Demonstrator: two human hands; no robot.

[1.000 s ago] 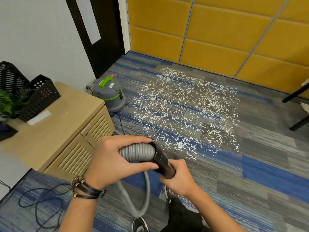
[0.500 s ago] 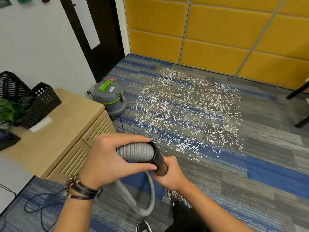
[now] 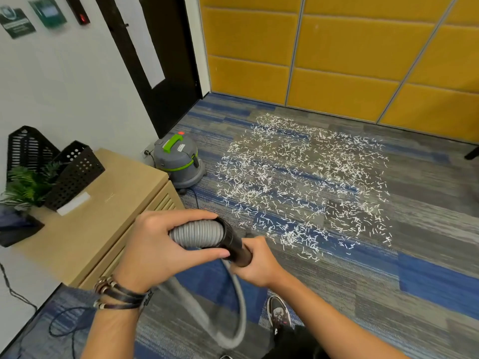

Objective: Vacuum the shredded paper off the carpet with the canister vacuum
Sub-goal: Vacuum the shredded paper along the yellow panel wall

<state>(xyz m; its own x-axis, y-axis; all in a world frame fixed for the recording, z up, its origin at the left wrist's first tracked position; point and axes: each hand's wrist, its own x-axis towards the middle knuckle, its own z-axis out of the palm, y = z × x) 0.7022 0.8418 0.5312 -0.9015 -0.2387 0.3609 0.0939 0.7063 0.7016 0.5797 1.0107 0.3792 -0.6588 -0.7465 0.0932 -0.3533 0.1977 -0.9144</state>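
White shredded paper (image 3: 303,187) lies scattered over a wide patch of the grey and blue carpet (image 3: 414,255) ahead of me. The grey canister vacuum (image 3: 178,161) with a green handle stands by the black door, to the left of the paper. Its grey ribbed hose (image 3: 199,233) loops down in front of my legs and comes up into my hands. My left hand (image 3: 153,250) is wrapped around the ribbed hose end. Just to its right, my right hand (image 3: 259,263) grips the black cuff (image 3: 237,244) of the hose.
A light wooden cabinet (image 3: 85,229) stands at my left with black mesh file holders (image 3: 70,174) and a small plant (image 3: 26,185) on top. Black cables (image 3: 59,325) lie on the floor beside it. Yellow wall panels (image 3: 337,60) close off the far side. My shoe (image 3: 278,310) shows below.
My view has tilted up a little, showing more of the wall. My right hand has slid slightly closer to my left along the black cuff. The vacuum and paper have not moved.
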